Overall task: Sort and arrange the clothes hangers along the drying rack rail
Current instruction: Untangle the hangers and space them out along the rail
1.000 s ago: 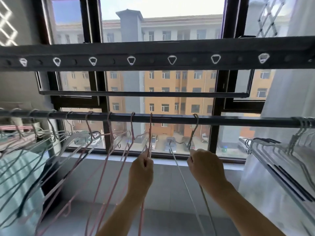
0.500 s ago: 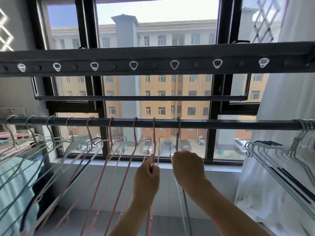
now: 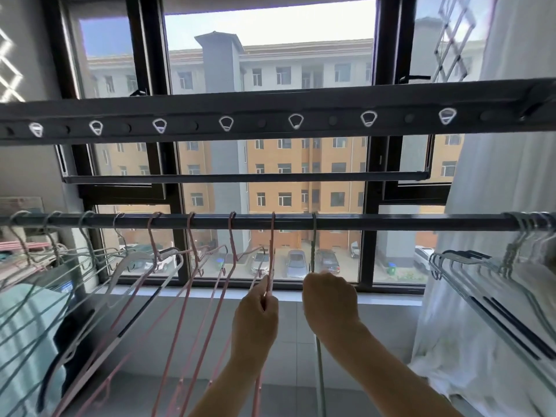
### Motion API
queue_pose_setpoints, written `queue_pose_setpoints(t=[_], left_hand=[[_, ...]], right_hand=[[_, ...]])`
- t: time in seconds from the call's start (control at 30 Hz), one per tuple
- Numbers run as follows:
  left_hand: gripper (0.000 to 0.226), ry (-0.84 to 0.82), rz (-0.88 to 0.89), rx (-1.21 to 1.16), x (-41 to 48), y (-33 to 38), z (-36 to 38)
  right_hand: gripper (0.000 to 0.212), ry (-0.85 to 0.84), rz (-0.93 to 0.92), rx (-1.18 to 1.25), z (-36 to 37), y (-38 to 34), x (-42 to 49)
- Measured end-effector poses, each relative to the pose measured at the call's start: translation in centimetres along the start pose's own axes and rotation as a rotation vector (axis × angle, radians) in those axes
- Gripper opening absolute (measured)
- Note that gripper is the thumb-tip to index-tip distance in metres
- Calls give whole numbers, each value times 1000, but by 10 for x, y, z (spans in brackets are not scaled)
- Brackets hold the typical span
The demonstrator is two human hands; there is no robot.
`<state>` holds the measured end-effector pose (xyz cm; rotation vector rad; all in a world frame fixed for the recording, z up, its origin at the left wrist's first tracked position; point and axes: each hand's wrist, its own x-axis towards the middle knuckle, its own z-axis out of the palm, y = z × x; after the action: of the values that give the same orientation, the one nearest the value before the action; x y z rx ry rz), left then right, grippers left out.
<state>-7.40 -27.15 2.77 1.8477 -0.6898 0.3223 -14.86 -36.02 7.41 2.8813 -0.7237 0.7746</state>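
Note:
A dark round rail (image 3: 391,221) runs across the view at chest height. Several pink hangers (image 3: 192,266) hang from its middle, spaced apart. My left hand (image 3: 255,314) pinches the neck of the rightmost pink hanger (image 3: 273,251). Just to its right a grey-green hanger (image 3: 313,242) hooks over the rail, and my right hand (image 3: 329,302) grips its neck. Pale green hangers (image 3: 60,260) crowd the rail's left end. A tight bunch of grey hangers (image 3: 517,251) hangs at the right end.
A flat bar with white ring holes (image 3: 294,120) runs above the rail, and a thinner rod (image 3: 240,177) lies behind. The window frame (image 3: 367,260) and sill stand just beyond. White cloth (image 3: 496,206) hangs at the right, teal cloth (image 3: 21,326) at the left.
My right hand has slid the grey-green hanger leftward along the rail until it sits close beside the pink hanger in my left hand. My view has tilted a little downward.

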Motion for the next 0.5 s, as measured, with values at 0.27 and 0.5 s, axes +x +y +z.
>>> queue_pose_setpoints(t=[0.27, 0.5], left_hand=[[71, -99, -3, 178, -13, 7, -18], [45, -19, 293, 139, -28, 94, 4]], right_hand=[[56, 191, -25, 170, 0, 34, -18], [57, 249, 85, 166, -16, 102, -50]])
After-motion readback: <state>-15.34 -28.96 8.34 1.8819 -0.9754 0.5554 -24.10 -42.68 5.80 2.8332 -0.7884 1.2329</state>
